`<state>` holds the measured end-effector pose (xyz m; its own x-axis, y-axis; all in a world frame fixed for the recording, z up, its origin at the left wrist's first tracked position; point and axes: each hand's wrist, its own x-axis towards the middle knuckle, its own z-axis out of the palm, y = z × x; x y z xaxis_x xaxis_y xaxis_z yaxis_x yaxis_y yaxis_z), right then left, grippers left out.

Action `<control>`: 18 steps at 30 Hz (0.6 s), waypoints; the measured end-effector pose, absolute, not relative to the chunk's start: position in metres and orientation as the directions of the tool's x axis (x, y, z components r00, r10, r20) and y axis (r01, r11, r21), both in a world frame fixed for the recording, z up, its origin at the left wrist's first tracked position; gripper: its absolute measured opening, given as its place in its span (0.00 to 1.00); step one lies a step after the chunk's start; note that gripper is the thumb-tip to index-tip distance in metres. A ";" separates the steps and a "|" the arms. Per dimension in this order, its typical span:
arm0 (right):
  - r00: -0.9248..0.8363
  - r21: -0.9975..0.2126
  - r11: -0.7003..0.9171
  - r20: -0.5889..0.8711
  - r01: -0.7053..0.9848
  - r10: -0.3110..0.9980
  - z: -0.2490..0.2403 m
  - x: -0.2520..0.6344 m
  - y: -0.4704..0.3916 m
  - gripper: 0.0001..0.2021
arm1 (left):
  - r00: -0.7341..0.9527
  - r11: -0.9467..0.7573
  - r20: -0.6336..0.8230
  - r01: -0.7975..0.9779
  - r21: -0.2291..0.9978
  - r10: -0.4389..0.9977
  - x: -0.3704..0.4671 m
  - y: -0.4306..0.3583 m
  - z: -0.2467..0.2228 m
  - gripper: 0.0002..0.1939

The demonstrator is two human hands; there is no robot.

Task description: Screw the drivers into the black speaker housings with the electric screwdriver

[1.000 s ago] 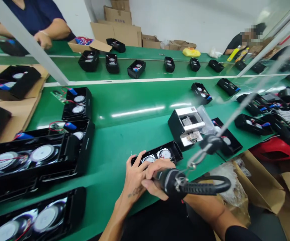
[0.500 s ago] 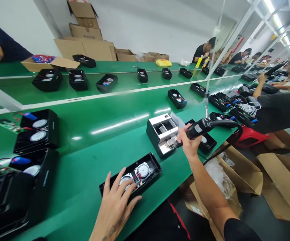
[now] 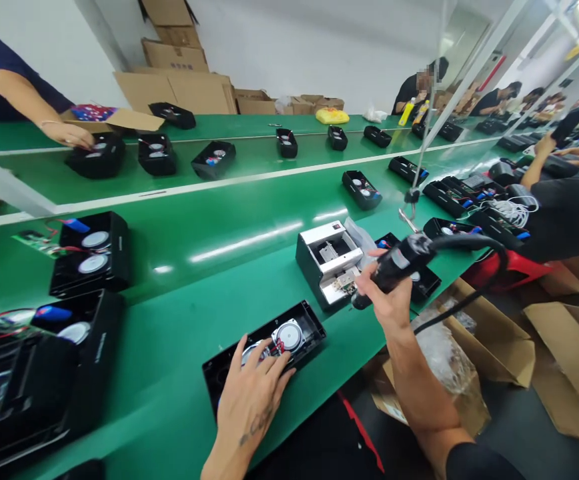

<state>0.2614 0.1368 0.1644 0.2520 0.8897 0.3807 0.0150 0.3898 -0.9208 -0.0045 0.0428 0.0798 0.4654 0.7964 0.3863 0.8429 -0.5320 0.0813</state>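
My left hand (image 3: pixel 254 390) lies over a black speaker housing (image 3: pixel 314 327), fingers apart and their tips down inside it, near red wires. Beside the fingertips sits a round white speaker driver (image 3: pixel 288 336); a second one is partly covered by my hand. My right hand (image 3: pixel 389 300) is closed around a black electric screwdriver (image 3: pixel 394 263), held tilted with its tip end by the front of a screw feeder (image 3: pixel 311 283). The screwdriver's bit is too small to make out. A cable loops from its rear, and a metal hanger (image 3: pixel 409 220) is at its top.
More black housings (image 3: pixel 89 257) with drivers and wires stand at the left; others (image 3: pixel 214 160) line the belt behind. Cardboard boxes (image 3: pixel 474 327) sit on the floor at the right. A co-worker's hand (image 3: pixel 74 135) touches a housing at the far left.
The screwdriver's tip has come back from the screw feeder's front tray. My left fingers have shifted right over the drivers. The co-worker's hand has reached a housing at far left.
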 end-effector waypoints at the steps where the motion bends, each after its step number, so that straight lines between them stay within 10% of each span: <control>1: 0.275 -0.925 0.371 0.379 0.081 0.884 0.157 0.266 0.140 0.22 | 0.468 -0.538 0.400 0.839 0.081 0.788 -0.005 0.043 0.080 0.15; 8: 0.257 -0.962 0.273 0.272 0.032 0.927 0.092 0.277 0.151 0.20 | 0.548 -0.608 0.422 0.794 0.010 0.722 -0.014 0.050 0.078 0.14; 18: 0.340 -0.864 0.503 0.465 -0.029 0.817 0.161 0.264 0.183 0.20 | 0.524 -0.592 0.425 0.805 0.036 0.739 -0.010 0.048 0.082 0.14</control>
